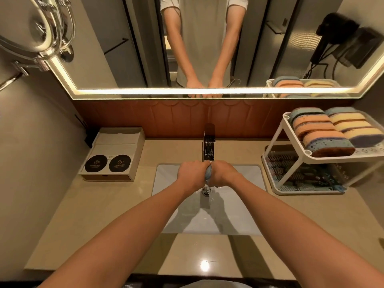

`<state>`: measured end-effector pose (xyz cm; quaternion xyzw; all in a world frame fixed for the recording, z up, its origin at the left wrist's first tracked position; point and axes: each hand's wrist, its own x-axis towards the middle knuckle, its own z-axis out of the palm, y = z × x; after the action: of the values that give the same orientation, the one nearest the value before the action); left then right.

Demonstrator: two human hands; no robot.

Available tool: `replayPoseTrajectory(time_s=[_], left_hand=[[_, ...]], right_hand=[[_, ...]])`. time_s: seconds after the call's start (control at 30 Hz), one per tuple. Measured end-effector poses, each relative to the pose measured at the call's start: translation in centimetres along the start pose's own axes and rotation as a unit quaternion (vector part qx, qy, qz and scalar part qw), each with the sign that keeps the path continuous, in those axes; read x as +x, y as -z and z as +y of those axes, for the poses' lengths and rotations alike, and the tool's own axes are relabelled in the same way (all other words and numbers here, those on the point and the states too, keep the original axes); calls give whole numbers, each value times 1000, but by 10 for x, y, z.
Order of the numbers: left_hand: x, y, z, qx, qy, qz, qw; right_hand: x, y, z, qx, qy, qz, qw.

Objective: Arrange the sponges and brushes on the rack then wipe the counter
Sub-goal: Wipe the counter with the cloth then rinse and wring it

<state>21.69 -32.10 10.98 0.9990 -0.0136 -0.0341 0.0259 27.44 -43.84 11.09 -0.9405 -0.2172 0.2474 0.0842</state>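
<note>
My left hand and my right hand meet over the white sink, just below the chrome faucet. Both grip a bunched blue cloth between them; only a small strip of it shows. A white two-tier rack stands on the beige counter at the right. Several orange, yellow and blue sponges lie in rows on its upper shelf. Dark brushes lie on the lower shelf, partly hidden.
A beige box with two black round lids stands left of the sink. A lit mirror spans the wall behind, reflecting a person. A round magnifying mirror juts out at upper left. A black hair dryer hangs at upper right.
</note>
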Motion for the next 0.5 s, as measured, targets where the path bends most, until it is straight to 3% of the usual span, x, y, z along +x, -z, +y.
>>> replayPoseTrajectory(time_s=[0.1,0.23,0.37,0.5], left_hand=[[3,4,-1,-139,78,-72,985],[9,16,-9,-396,155,-205,881],[10,36,-6,-445,121,-313,830],[12,44,0,-407,99,-350,838]], right_hand=[[-5,-10,12,9,37,120,992],[-23,-29,32,-43,151,285,946],[-28,-37,44,-75,197,337,918],[-18,-28,42,-78,207,347,911]])
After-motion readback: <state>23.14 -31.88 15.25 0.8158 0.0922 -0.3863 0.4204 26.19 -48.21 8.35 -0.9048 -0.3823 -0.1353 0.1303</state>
